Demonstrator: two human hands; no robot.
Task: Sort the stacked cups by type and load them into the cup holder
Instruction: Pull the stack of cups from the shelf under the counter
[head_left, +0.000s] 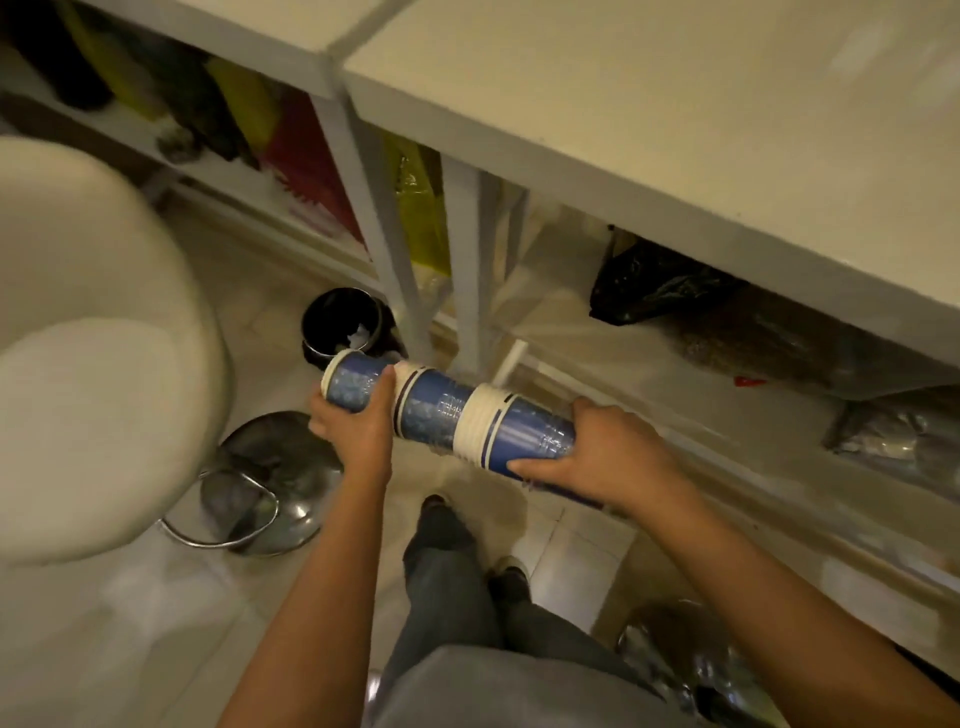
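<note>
Between your two hands, out over the floor and just short of the counter (649, 104), the stack of cups (447, 410) lies on its side, nearly level. Its long axis runs from your left hand (353, 421) to your right hand (602, 452), dipping slightly toward the right.

Your left hand is wrapped around the end section nearest the black bin (345, 325), thumb over the top, and clamps it firmly. Your right hand is curled around the opposite end, fingers beneath and thumb on the upper side, gripping the blue wall there. Neither hand is free.

Two white bands of rims (478, 426) show along the stack, one just beside your left thumb and a thicker one near the middle. These look like the joints where one group of cups sits inside the next, so a separating pull would probably run straight along the axis, hands moving apart. The left joint is nearest, touching your left hand.

No cup holder is in view, so you cannot tell which way it lies from here.
</note>
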